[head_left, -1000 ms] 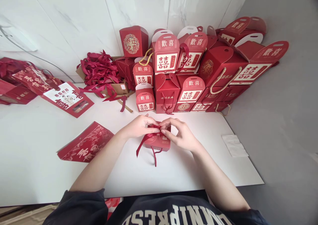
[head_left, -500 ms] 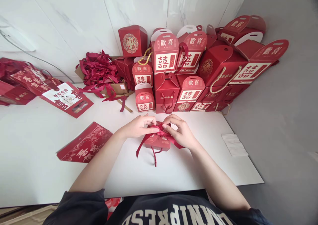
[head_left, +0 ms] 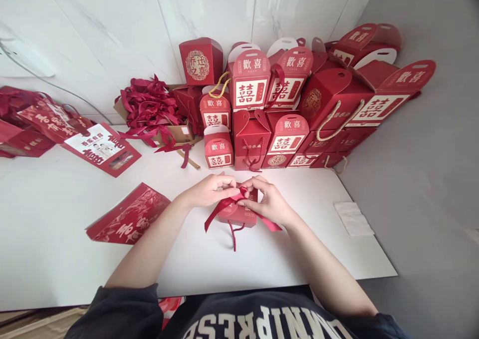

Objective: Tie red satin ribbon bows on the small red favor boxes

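Note:
A small red gift box (head_left: 236, 214) stands on the white table in front of me, with a twisted red cord handle (head_left: 234, 236) hanging down its near side. Over its top runs a red satin ribbon (head_left: 217, 212), its two loose tails spreading left and right. My left hand (head_left: 215, 189) pinches the ribbon between thumb and fingers from the left. From the right, my right hand (head_left: 267, 196) pinches a loop of the same ribbon close to the left fingertips. The fingers hide part of the ribbon's middle and of the box top.
Several red gift boxes (head_left: 250, 87) are stacked against the wall. Left of them, a carton (head_left: 179, 134) overflows with red ribbons. Flat red paper bags (head_left: 129, 216) lie at the left, and a folded white tissue (head_left: 354, 219) near the table's right edge.
My right thumb has dropped lower, and the ribbon between my hands now shows as a raised loop. The right tail has shifted slightly right. The box stays in place.

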Available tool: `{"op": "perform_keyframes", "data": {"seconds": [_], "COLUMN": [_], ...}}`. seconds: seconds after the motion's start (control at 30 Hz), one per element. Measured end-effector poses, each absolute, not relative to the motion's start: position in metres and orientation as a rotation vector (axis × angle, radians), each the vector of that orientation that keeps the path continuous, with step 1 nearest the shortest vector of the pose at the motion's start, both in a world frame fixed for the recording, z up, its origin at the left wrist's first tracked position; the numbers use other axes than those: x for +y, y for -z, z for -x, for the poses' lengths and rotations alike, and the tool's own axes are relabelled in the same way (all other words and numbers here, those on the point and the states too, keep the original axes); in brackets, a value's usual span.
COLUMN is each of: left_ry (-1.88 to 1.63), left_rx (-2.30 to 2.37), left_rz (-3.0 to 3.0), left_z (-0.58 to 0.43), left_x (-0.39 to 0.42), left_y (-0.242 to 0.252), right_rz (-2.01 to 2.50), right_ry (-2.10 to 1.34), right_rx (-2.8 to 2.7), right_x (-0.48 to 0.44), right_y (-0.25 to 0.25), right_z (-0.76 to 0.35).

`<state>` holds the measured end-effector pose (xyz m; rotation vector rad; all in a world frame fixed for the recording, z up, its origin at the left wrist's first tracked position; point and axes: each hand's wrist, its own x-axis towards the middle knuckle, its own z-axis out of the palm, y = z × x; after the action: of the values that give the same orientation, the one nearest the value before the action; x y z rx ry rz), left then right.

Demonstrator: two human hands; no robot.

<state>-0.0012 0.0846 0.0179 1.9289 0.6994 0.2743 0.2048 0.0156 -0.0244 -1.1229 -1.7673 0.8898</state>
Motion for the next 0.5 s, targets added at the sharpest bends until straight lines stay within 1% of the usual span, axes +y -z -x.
{"op": "perform_keyframes", "data": {"seconds": [0.2, 0.4, 0.5], "left_ry": [-0.246, -0.268, -0.250], "left_rx": [0.698, 0.653, 0.658], "left_rz": [-1.998, -2.092, -2.122], "left_z": [0.0014, 0.0003, 0.0002], "left_x": [0.0859, 0.0850, 0.0850], "left_y": [-0.0181, -0.0186, -0.0189], "right_rz": [1.049, 1.135, 1.143], "right_ry": [-1.133, -0.852, -0.909], "right_rx": [-1.635, -1.770, -1.715], "right_x": [0.0144, 0.0144, 0.0147], "right_y": [0.0194, 0.0186, 0.0220], "right_z": [-0.2082, -0.2002, -0.1996]}}
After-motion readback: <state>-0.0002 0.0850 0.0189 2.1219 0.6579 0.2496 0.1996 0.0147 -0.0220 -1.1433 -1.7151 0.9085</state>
